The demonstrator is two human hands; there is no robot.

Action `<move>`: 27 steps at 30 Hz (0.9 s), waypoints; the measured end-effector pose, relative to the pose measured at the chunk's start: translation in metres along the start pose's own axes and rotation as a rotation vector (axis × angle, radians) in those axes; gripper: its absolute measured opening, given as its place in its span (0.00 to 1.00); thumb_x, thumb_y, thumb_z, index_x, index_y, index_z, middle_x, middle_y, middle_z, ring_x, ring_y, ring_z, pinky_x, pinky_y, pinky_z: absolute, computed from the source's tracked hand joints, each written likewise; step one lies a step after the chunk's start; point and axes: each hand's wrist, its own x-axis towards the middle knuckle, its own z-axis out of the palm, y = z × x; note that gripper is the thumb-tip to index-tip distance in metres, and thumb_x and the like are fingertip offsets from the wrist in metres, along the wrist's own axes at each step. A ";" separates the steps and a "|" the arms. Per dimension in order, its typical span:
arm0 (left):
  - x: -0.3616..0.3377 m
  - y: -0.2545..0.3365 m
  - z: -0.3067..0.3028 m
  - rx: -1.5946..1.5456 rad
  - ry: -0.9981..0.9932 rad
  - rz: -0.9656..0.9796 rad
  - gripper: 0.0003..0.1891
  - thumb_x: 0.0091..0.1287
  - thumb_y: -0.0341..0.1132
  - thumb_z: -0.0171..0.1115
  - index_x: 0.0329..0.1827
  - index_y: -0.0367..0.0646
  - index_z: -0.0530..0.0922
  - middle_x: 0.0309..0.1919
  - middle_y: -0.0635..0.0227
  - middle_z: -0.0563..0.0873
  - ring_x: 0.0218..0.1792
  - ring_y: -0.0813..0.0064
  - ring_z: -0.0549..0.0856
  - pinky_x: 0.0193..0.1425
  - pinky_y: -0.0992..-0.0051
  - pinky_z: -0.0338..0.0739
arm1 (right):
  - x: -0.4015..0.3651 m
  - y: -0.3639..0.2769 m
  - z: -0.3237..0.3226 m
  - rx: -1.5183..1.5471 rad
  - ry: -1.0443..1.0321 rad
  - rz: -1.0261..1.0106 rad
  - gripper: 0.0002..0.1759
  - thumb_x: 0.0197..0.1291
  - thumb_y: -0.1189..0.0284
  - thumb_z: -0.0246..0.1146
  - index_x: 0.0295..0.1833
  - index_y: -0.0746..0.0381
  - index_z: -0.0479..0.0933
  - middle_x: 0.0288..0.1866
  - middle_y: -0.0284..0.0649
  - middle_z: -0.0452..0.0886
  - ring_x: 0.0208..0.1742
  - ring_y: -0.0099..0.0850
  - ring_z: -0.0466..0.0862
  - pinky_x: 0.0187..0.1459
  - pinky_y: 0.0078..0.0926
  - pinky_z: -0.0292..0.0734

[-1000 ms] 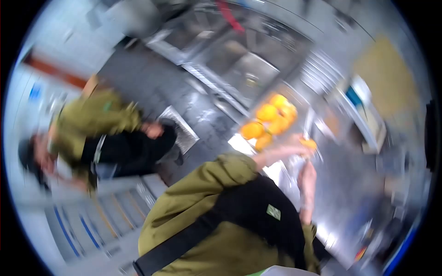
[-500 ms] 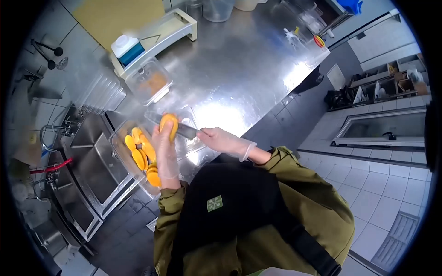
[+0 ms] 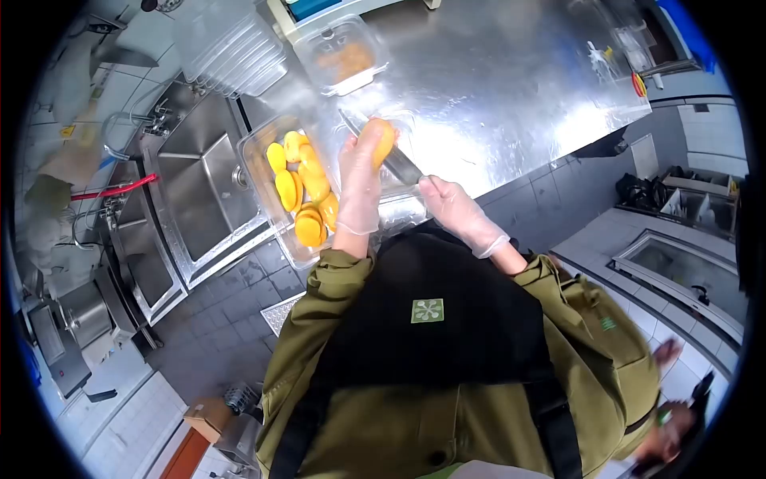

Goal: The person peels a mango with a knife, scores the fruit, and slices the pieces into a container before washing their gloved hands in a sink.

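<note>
Closest to the camera is the person's own black apron (image 3: 431, 335) over an olive jacket, both arms reaching forward from it to the edge of the steel tabletop (image 3: 511, 88). The gloved right hand (image 3: 456, 211) has its fingers wrapped around the handle of a knife (image 3: 391, 156), whose blade runs up and to the left, passing against the yellow fruit (image 3: 381, 140). The gloved left hand (image 3: 359, 172) holds that fruit upright above the tabletop edge, fingers curled around it. Just left of the left hand, a clear plastic tub (image 3: 257, 172) sits at the tabletop edge with several yellow fruit pieces (image 3: 302, 191) lying in it. Beside the tub to the left is a steel sink (image 3: 199, 188). Farther back on the tabletop stands a lidded clear box (image 3: 343, 56) with orange pieces inside, and left of it a stack of clear tubs (image 3: 231, 48). At the lower right another person's hand (image 3: 667, 351) shows over the tiled floor.
</note>
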 end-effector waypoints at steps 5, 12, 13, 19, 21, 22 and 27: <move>-0.018 -0.019 0.004 0.015 -0.021 -0.084 0.21 0.61 0.32 0.63 0.53 0.30 0.71 0.41 0.56 0.81 0.41 0.67 0.83 0.48 0.73 0.77 | 0.011 -0.033 0.007 0.100 0.027 0.011 0.17 0.68 0.63 0.48 0.38 0.67 0.72 0.21 0.46 0.73 0.24 0.29 0.71 0.33 0.30 0.70; -0.020 -0.011 0.002 -0.059 0.006 -0.090 0.21 0.62 0.35 0.62 0.54 0.31 0.71 0.43 0.59 0.80 0.44 0.70 0.81 0.52 0.74 0.75 | -0.001 -0.032 -0.002 -0.058 0.001 -0.046 0.16 0.67 0.63 0.49 0.35 0.66 0.69 0.24 0.55 0.73 0.26 0.52 0.74 0.30 0.37 0.70; -0.018 -0.006 -0.002 -0.061 -0.016 -0.050 0.21 0.63 0.35 0.62 0.54 0.31 0.71 0.43 0.60 0.80 0.45 0.71 0.80 0.53 0.74 0.75 | -0.003 -0.033 -0.009 -0.082 -0.038 -0.041 0.15 0.67 0.63 0.49 0.35 0.65 0.69 0.23 0.54 0.73 0.26 0.52 0.74 0.30 0.37 0.70; -0.013 0.016 0.009 -0.133 0.000 0.030 0.20 0.63 0.38 0.62 0.53 0.34 0.71 0.46 0.62 0.78 0.47 0.73 0.78 0.55 0.74 0.73 | -0.008 -0.031 -0.017 -0.122 -0.047 -0.092 0.15 0.67 0.64 0.49 0.34 0.65 0.69 0.21 0.51 0.72 0.23 0.46 0.73 0.30 0.35 0.70; -0.015 0.005 0.012 -0.140 0.000 0.010 0.20 0.63 0.38 0.62 0.53 0.35 0.71 0.46 0.62 0.78 0.48 0.73 0.78 0.56 0.74 0.73 | -0.005 -0.022 -0.005 -0.077 -0.010 -0.103 0.15 0.67 0.65 0.49 0.34 0.65 0.69 0.21 0.50 0.72 0.23 0.45 0.73 0.30 0.34 0.71; -0.014 0.001 0.012 -0.145 0.000 0.001 0.20 0.63 0.39 0.62 0.53 0.36 0.72 0.46 0.62 0.78 0.48 0.73 0.78 0.57 0.74 0.73 | -0.003 -0.019 -0.002 -0.074 -0.004 -0.106 0.15 0.67 0.65 0.50 0.34 0.66 0.69 0.22 0.51 0.72 0.23 0.44 0.73 0.31 0.34 0.71; -0.004 0.006 0.003 -0.182 0.013 0.010 0.19 0.66 0.39 0.59 0.55 0.38 0.70 0.49 0.62 0.77 0.51 0.71 0.78 0.59 0.74 0.72 | -0.013 -0.030 -0.009 -0.037 -0.101 0.042 0.15 0.68 0.65 0.50 0.35 0.66 0.69 0.22 0.48 0.71 0.24 0.32 0.69 0.33 0.30 0.70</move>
